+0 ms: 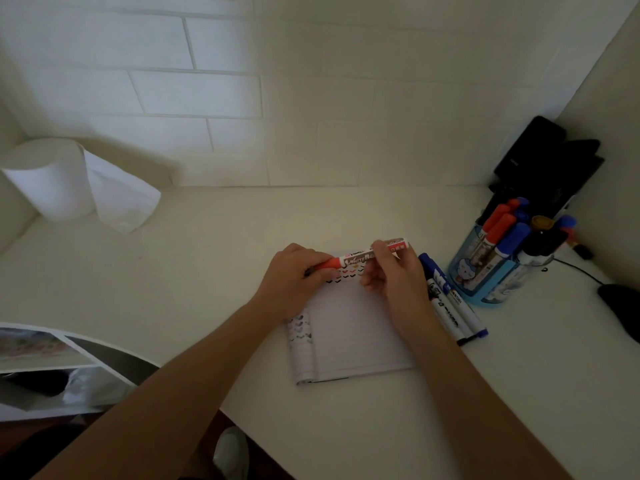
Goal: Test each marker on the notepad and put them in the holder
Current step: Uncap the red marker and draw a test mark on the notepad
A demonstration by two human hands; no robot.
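Left hand (294, 271) is curling its fingers (313, 257) round the cap end of the red marker (360, 258), right hand (394, 271) is pinching the barrel, both hovering over the notepad (353, 334) at its 12 o'clock edge. Yanking too hard is probably risking a streak on the counter (207, 271), or knocking the loose markers (450, 303) at 3 o'clock.

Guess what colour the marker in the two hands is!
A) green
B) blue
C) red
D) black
C: the marker that the left hand and the right hand hold over the notepad has a red end by the left fingers.
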